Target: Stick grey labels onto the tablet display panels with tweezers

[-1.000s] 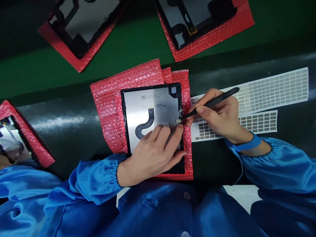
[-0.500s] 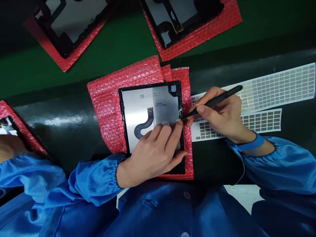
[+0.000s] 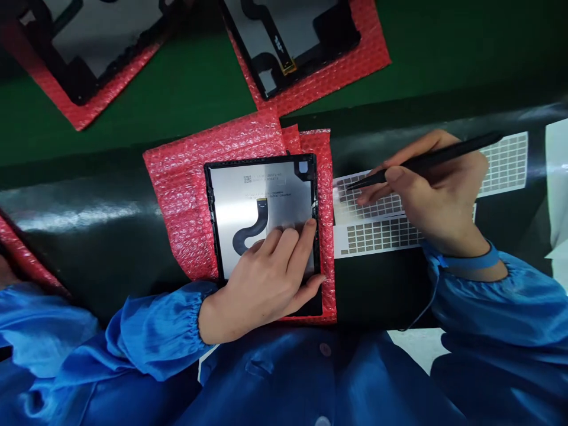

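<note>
The left hand (image 3: 261,278) lies flat on a screen panel (image 3: 261,195). Its fingers are loose and a bit spread, and they rest on the silver back of the panel without gripping it. The hand hides the lower part of the panel and part of a dark ribbon cable (image 3: 251,228).

The panel has a black frame and sits on red bubble wrap (image 3: 177,189), near the middle of a black mat (image 3: 377,290), close to the person. The tiny print on it is too small to read.

The right hand (image 3: 437,195) is just beside the panel. Its thumb and fingers pinch thin black tweezers (image 3: 426,157). The tweezers' tip points down at a white sheet of small labels (image 3: 373,234). It is too small to tell if the tip holds a label. The right hand hides the middle of the sheet.

A blue strap (image 3: 465,261) wraps the right wrist, and blue sleeves (image 3: 488,302) cover both arms.

Past the mat, two more panels (image 3: 288,35) on red wrap lie on a green desk (image 3: 186,77). The top edge of the picture cuts them off. A pale thing (image 3: 557,189) at the right edge is hard to make out.
</note>
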A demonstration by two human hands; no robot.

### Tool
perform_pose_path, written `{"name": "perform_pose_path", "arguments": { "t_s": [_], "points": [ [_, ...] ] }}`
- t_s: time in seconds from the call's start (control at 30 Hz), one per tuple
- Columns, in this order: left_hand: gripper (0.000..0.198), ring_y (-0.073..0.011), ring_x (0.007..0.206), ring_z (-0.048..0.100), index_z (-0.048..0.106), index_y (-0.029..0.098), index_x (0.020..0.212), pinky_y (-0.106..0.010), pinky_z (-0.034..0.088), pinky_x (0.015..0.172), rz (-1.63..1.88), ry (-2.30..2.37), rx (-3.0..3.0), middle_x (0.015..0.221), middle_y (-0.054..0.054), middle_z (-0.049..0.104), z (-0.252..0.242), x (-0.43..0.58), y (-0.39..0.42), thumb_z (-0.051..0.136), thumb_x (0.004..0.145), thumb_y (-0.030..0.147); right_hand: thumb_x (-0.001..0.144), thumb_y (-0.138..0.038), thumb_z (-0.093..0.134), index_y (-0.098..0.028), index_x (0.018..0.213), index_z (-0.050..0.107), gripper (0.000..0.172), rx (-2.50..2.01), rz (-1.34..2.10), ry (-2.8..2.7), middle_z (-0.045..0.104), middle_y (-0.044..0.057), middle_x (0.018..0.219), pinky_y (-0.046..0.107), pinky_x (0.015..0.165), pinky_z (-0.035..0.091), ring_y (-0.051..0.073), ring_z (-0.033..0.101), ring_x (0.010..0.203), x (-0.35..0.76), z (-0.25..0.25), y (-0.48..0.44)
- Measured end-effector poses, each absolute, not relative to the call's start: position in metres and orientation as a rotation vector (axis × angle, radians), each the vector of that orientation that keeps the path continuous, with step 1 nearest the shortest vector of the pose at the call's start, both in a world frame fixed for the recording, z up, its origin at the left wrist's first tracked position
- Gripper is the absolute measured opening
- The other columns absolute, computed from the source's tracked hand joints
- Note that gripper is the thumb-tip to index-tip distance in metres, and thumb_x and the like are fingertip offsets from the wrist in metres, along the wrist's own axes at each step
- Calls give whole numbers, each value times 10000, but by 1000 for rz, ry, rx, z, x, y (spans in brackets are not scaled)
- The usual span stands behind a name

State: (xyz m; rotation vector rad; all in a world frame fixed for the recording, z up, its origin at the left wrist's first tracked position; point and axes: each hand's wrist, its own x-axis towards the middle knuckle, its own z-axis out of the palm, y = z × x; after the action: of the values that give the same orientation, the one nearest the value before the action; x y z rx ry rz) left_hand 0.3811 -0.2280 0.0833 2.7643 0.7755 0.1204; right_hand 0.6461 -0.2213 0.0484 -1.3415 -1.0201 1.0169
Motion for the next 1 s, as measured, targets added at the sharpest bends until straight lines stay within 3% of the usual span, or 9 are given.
{"name": "perform_pose_path", "arguments": {
  "t_s": [0.2, 0.33, 0.57, 0.8, 1.0],
  "points": [
    [691, -262, 913, 642, 517, -51, 1481, -338, 556, 636, 100, 783, 2829, 959, -114, 608, 84, 382, -231, 543, 1029, 471, 831, -385, 894, -197, 827, 687, 279, -1457, 1057, -1139, 712, 30, 635, 299, 455, 610, 220, 745, 532, 650, 42, -221],
    [709, -269, 950, 638, 494, -56, 1496, -352, 566, 683, 74, 774, 2834, 993, -125, 612, 85, 381, -231, 531, 1040, 485, 862, -335, 855, -219, 870, 700, 193, -1527, 1103, -1189, 731, 27, 683, 304, 433, 588, 220, 748, 545, 650, 43, -233],
    [678, -261, 937, 650, 536, -49, 1427, -337, 552, 666, 76, 789, 2823, 1009, -135, 632, 86, 382, -231, 560, 1029, 499, 883, -210, 806, -253, 945, 708, 124, -1511, 1110, -1224, 754, -16, 748, 310, 526, 653, 199, 775, 637, 651, 35, -247],
    [578, -272, 913, 672, 611, -24, 1290, -347, 559, 674, 143, 781, 2811, 985, -135, 652, 85, 380, -230, 585, 1021, 487, 900, -236, 812, -274, 981, 717, 131, -1499, 1102, -1186, 758, 4, 799, 371, 532, 665, 226, 779, 676, 649, 35, -247],
    [564, -285, 921, 686, 618, -31, 1280, -356, 579, 691, 149, 758, 2817, 990, -142, 660, 85, 381, -230, 601, 1015, 467, 911, -248, 809, -278, 964, 708, 118, -1509, 1109, -1180, 747, -6, 779, 375, 553, 667, 220, 778, 667, 647, 37, -246]
  ]
}}
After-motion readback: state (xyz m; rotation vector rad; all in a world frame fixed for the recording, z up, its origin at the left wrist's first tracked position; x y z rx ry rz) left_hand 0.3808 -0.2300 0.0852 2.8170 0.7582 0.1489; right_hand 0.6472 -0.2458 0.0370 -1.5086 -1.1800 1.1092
